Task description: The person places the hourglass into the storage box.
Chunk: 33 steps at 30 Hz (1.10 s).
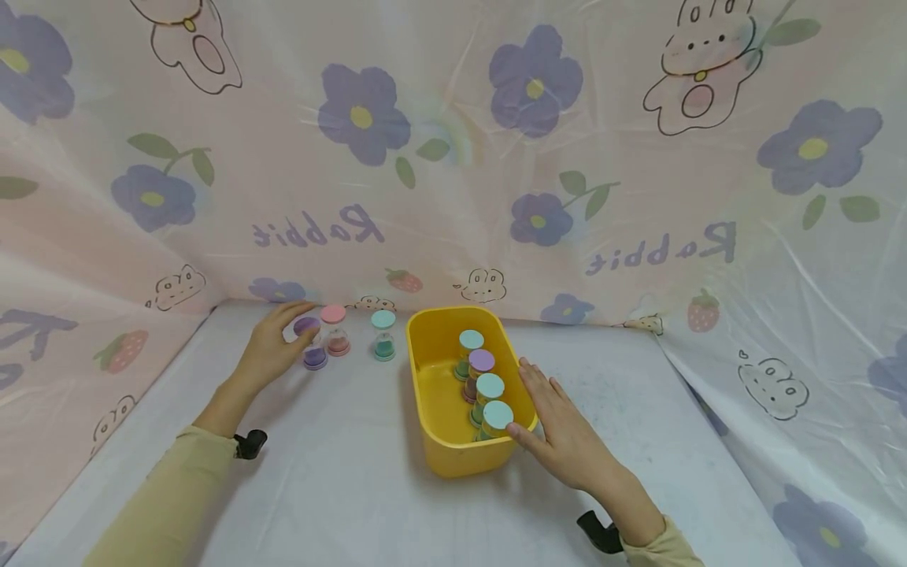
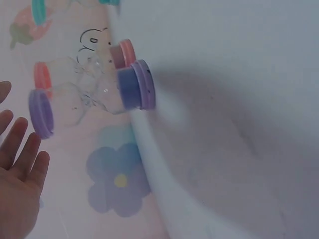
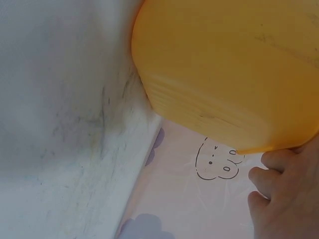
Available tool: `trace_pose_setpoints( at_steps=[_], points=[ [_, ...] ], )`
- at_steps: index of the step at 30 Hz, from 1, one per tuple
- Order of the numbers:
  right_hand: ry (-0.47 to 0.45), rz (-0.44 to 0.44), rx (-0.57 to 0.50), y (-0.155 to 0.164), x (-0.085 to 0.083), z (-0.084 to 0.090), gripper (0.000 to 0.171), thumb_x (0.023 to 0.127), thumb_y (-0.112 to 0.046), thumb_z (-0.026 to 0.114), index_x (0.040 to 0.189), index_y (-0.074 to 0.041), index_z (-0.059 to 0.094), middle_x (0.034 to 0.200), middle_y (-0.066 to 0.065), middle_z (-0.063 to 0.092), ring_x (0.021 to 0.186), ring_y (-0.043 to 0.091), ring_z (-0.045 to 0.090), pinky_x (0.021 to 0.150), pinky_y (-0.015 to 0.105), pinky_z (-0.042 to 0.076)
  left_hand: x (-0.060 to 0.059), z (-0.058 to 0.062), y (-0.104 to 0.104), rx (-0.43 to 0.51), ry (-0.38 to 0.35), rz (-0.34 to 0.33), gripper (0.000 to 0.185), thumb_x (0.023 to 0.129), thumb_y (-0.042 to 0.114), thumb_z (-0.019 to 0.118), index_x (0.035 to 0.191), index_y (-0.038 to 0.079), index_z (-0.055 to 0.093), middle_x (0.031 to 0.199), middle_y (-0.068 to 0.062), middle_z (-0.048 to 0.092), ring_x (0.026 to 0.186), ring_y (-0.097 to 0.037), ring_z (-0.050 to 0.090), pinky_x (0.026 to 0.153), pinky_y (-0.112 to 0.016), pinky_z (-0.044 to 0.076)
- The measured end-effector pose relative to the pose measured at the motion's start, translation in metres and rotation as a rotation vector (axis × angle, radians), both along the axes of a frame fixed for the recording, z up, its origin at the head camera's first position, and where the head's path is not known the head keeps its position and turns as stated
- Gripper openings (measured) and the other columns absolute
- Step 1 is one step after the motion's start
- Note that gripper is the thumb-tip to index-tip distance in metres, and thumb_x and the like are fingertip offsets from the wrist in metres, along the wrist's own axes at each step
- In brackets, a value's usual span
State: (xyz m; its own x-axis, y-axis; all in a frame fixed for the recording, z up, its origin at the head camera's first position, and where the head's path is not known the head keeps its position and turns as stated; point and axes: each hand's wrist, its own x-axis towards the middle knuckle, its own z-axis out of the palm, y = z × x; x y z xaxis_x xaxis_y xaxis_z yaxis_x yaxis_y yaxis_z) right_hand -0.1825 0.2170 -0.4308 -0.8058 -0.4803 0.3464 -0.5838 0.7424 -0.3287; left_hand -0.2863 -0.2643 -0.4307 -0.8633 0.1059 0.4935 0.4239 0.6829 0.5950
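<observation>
My left hand (image 1: 272,342) is at a purple hourglass (image 1: 315,357), with its thumb and fingers spread about the purple top. In the left wrist view the fingers (image 2: 22,154) are extended beside the purple cap (image 2: 41,114) and do not close round it. A pink hourglass (image 1: 334,315) stands right behind, and a teal one (image 1: 383,320) stands farther right. My right hand (image 1: 563,433) rests against the right rim of a yellow bin (image 1: 441,455), fingers fairly straight, thumb near the front corner. Inside the bin, several hourglasses stand in a row along the right wall, including one with a purple top (image 1: 482,361).
A white-covered table (image 1: 340,488) lies under everything. Behind and at the sides hangs a pale curtain (image 1: 446,189) printed with flowers and rabbits, close behind the bin and the standing hourglasses. Black straps (image 1: 251,445) show at both wrists.
</observation>
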Motion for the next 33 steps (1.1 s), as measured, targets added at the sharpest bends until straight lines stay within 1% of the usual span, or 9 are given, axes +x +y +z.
trace_pose_setpoints(
  at_steps=[4,8,12,14,20,23,27,30,33],
  points=[
    [-0.003,-0.001,0.001,0.0,0.0,0.0,0.083,0.104,-0.046,0.06,0.166,-0.006,0.021,0.172,0.011,0.022,0.156,0.033,0.025,0.126,0.055,0.018,-0.002,-0.002,-0.005,-0.036,-0.027,-0.008,0.049,0.098,0.007,0.07,0.143,-0.005,0.056,0.143,-0.028,0.053,0.133,-0.052,0.048,0.107,-0.069,0.04],
    [-0.011,-0.004,0.001,0.0,-0.001,0.0,0.083,0.104,-0.046,0.06,0.166,-0.006,0.02,0.172,0.01,0.021,0.156,0.033,0.025,0.126,0.056,0.018,-0.005,-0.007,-0.01,-0.052,-0.035,-0.027,0.05,0.097,0.005,0.07,0.143,-0.008,0.054,0.14,-0.029,0.054,0.126,-0.048,0.052,0.1,-0.064,0.047],
    [-0.012,-0.005,-0.001,0.0,0.0,0.001,0.083,0.104,-0.046,0.06,0.166,-0.006,0.02,0.173,0.009,0.02,0.156,0.033,0.025,0.125,0.058,0.019,-0.007,-0.01,-0.013,-0.058,-0.062,-0.027,0.051,0.098,0.008,0.07,0.143,-0.01,0.053,0.137,-0.03,0.054,0.12,-0.046,0.055,0.096,-0.062,0.05],
    [-0.011,-0.004,-0.004,0.0,0.0,0.002,0.083,0.104,-0.046,0.06,0.166,-0.006,0.021,0.172,0.009,0.021,0.157,0.033,0.025,0.126,0.055,0.017,-0.007,-0.011,-0.014,-0.06,-0.072,-0.029,0.051,0.099,0.009,0.07,0.142,-0.011,0.052,0.135,-0.031,0.055,0.117,-0.046,0.056,0.095,-0.061,0.051],
    [-0.011,-0.003,0.0,0.0,0.0,0.002,0.083,0.104,-0.046,0.06,0.166,-0.007,0.02,0.173,0.008,0.019,0.157,0.033,0.024,0.129,0.033,0.002,-0.005,-0.012,-0.013,-0.044,-0.094,-0.027,0.051,0.1,0.01,0.069,0.143,-0.011,0.053,0.131,-0.031,0.057,0.114,-0.045,0.058,0.094,-0.06,0.053],
    [-0.009,-0.003,0.001,0.0,0.001,0.002,0.083,0.104,-0.046,0.06,0.166,-0.007,0.02,0.173,0.009,0.02,0.157,0.033,0.024,0.129,0.035,0.003,-0.006,-0.013,-0.013,-0.035,-0.108,-0.023,0.051,0.101,0.011,0.068,0.144,-0.01,0.052,0.131,-0.03,0.057,0.115,-0.045,0.058,0.095,-0.059,0.053],
    [-0.004,-0.003,0.006,0.0,0.001,0.003,0.083,0.104,-0.045,0.06,0.166,-0.006,0.02,0.173,0.009,0.02,0.157,0.033,0.024,0.129,0.047,0.012,-0.006,-0.013,-0.014,-0.032,-0.14,-0.026,0.051,0.102,0.011,0.067,0.146,-0.009,0.05,0.133,-0.03,0.055,0.116,-0.046,0.058,0.097,-0.059,0.052],
    [-0.008,-0.003,0.007,-0.001,0.001,0.003,0.083,0.104,-0.045,0.06,0.166,-0.006,0.02,0.173,0.009,0.02,0.157,0.033,0.024,0.13,0.044,0.01,-0.006,-0.013,-0.016,-0.029,-0.157,-0.041,0.052,0.103,0.011,0.066,0.147,-0.01,0.048,0.135,-0.03,0.054,0.117,-0.046,0.057,0.099,-0.06,0.051],
    [-0.013,-0.003,0.006,-0.001,0.001,0.004,0.083,0.104,-0.045,0.06,0.166,-0.006,0.021,0.173,0.009,0.02,0.157,0.033,0.024,0.13,0.036,0.005,-0.006,-0.014,-0.017,-0.026,-0.154,-0.057,0.052,0.103,0.01,0.065,0.147,-0.012,0.047,0.135,-0.031,0.053,0.119,-0.047,0.056,0.101,-0.06,0.05]
  ],
)
